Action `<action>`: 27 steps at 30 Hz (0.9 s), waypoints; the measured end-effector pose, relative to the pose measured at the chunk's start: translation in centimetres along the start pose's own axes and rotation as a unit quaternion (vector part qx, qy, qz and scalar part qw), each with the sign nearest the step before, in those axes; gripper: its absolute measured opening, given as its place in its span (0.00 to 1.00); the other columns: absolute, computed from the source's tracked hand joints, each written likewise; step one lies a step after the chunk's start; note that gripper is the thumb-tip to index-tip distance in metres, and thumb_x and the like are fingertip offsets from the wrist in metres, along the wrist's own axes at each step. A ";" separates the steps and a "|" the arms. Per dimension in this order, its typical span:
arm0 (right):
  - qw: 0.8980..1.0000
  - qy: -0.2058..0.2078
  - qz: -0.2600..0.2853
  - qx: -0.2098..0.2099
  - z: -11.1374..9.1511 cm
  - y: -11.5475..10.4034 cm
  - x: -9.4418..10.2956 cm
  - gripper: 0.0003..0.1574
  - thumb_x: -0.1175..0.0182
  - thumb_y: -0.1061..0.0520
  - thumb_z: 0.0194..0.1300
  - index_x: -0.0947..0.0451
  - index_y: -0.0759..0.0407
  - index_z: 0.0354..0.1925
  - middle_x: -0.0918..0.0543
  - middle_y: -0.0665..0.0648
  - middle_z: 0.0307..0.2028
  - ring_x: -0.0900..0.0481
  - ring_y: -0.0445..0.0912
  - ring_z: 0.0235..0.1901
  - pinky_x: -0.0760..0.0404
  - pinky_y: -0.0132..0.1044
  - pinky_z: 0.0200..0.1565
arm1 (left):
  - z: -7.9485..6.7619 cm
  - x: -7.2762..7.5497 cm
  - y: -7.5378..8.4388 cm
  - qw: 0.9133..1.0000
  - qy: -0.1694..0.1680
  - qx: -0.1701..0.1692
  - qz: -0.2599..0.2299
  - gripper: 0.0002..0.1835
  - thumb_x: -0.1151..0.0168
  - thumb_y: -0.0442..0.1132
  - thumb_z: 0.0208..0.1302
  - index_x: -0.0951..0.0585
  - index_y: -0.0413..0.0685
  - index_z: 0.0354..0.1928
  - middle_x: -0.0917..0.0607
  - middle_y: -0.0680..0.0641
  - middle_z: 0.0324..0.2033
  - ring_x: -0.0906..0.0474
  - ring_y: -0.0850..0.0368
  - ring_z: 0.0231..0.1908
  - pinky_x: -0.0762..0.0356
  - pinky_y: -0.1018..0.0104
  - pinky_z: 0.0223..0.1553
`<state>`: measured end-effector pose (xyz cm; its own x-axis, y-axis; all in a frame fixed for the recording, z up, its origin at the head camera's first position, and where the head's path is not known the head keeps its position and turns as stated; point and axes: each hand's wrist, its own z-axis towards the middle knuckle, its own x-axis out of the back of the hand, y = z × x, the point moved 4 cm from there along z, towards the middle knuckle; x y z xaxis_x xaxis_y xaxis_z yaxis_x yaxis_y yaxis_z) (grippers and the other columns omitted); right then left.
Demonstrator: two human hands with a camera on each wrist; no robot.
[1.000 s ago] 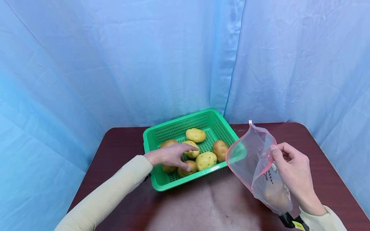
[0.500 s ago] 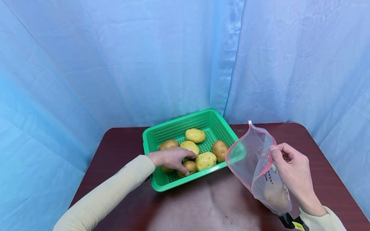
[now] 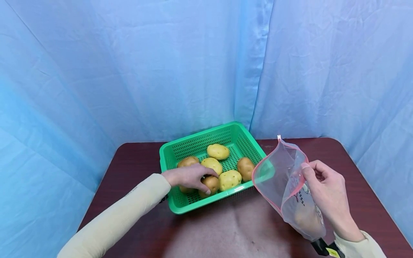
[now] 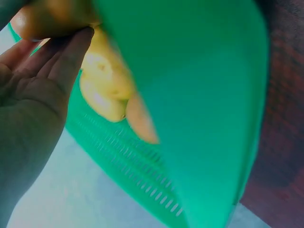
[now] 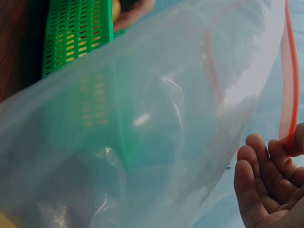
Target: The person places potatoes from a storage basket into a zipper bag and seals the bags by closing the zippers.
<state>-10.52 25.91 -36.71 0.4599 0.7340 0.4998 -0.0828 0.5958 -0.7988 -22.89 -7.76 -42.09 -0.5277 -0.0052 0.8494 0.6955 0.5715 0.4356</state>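
Observation:
My left hand [image 3: 191, 176] curls over a brown potato [image 3: 211, 184] in the front left part of a green plastic basket [image 3: 209, 201], with thumb and fingers on either side of it. In the left wrist view the fingers reach under the potato [image 4: 52, 19]. With thumb and index finger, my right hand [image 3: 330, 199] pinches the pink rim of a clear zip bag [image 3: 274, 182], whose mouth gapes toward the basket. A blurred tan lump [image 3: 306, 218] shows through the bag's lower end. The right wrist view shows the other fingers loosely curled beside the bag [image 5: 166, 118].
Around the held potato lie yellow potatoes [image 3: 230, 179] and brown ones [image 3: 246, 168]. The basket stands on a dark red table [image 3: 142, 161], close to its back edge. Light blue curtains [image 3: 193, 71] hang behind and at both sides.
My left hand has come down and closed its fingers round the brown potato, which has shifted up slightly. My right hand and the bag have stayed in place.

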 end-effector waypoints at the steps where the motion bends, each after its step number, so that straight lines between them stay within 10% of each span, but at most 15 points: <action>1: 1.000 0.000 0.001 -0.001 0.0 0.0 0.0 0.15 0.39 0.54 0.76 0.18 0.56 0.30 0.25 0.49 0.17 0.35 0.41 0.18 0.39 0.36 0.19 | -0.2 0.4 0.0 1.000 0.012 -0.005 -0.003 0.31 0.26 0.49 0.65 0.22 0.51 0.68 0.16 0.52 0.58 0.19 0.60 0.50 0.23 0.61 0.55; 18: 1.000 -0.002 0.009 0.002 0.0 0.1 -0.3 0.14 0.39 0.54 0.76 0.17 0.56 0.31 0.23 0.51 0.18 0.37 0.41 0.17 0.40 0.37 0.18 | -2.1 4.5 3.0 0.969 0.177 -0.050 -0.163 0.28 0.25 0.48 0.63 0.20 0.53 0.64 0.14 0.56 0.50 0.16 0.64 0.44 0.15 0.60 0.49; 27: 1.000 -0.004 0.012 -0.001 0.0 0.2 -0.4 0.14 0.39 0.54 0.76 0.17 0.56 0.31 0.29 0.49 0.15 0.38 0.41 0.17 0.39 0.36 0.19 | -3.0 5.3 5.2 0.930 0.268 -0.096 -0.232 0.28 0.23 0.41 0.61 0.19 0.53 0.63 0.14 0.55 0.54 0.15 0.64 0.46 0.16 0.67 0.49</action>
<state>-10.73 25.77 -37.09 0.4504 0.7509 0.4830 -0.0929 0.5774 -0.8112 -20.59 -7.29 -34.44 -0.5099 -0.6520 0.5612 0.5549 0.2492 0.7937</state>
